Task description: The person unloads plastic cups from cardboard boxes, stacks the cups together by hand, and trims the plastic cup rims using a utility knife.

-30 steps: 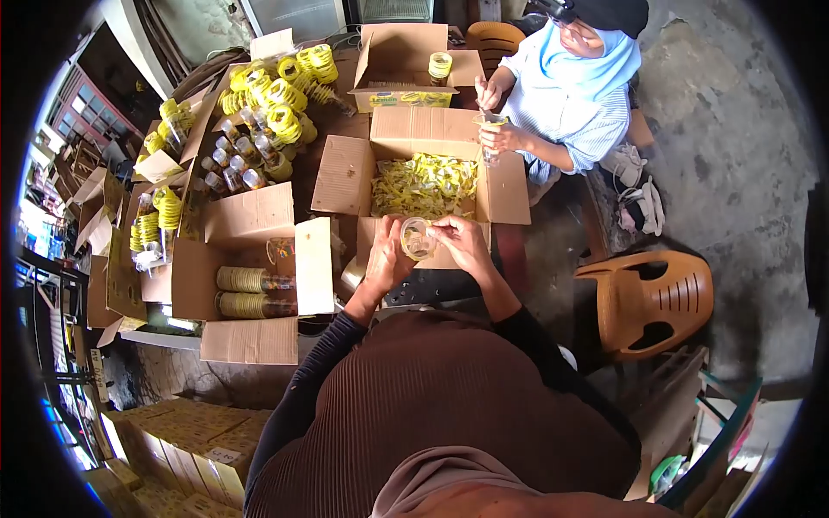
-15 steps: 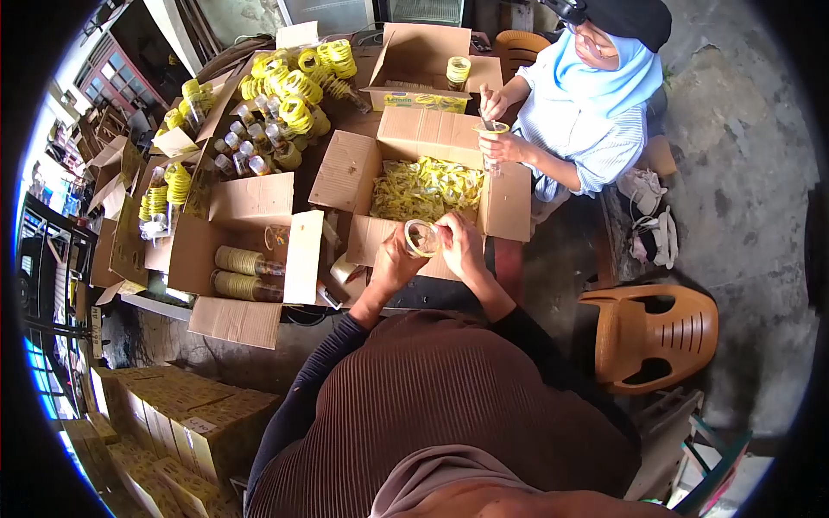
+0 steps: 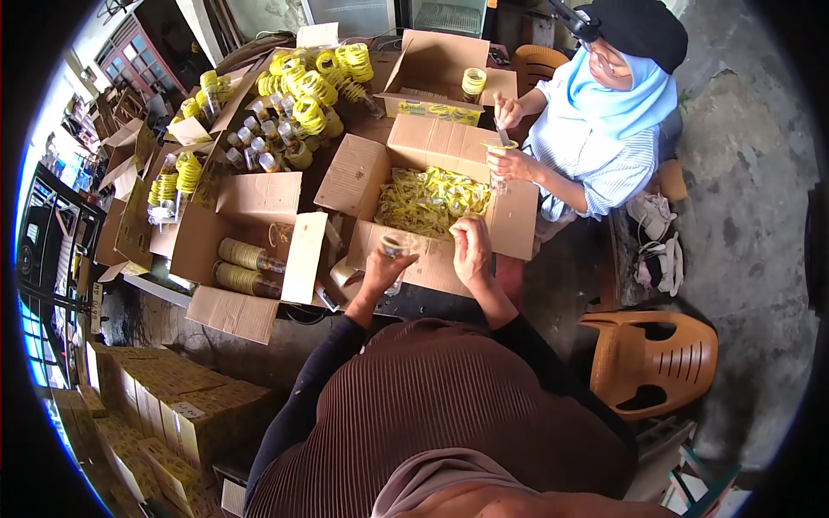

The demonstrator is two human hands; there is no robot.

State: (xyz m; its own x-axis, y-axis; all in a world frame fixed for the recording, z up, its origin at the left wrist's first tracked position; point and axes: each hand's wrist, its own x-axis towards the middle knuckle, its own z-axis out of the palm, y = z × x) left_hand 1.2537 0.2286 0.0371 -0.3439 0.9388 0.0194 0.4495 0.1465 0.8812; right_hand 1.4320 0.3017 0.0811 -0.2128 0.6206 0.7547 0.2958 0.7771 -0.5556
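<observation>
My left hand is wrapped round a clear plastic cup with a yellowish rim, tilted and slightly blurred. It is just in front of an open cardboard box full of small yellow-and-clear packets. My right hand is at the box's near right edge, apart from the cup. Its fingers are curled and pinched together; whatever they may hold is too small or hidden to make out.
Across the table a person holds a similar cup and a utensil. At left, a cardboard box contains stacked cups. Bundled yellow-rimmed cups are piled behind. An orange plastic chair stands at right.
My right hand has come off the cup and moved right. My left hand has shifted left with the cup and tipped it. The whole view has shifted slightly.
</observation>
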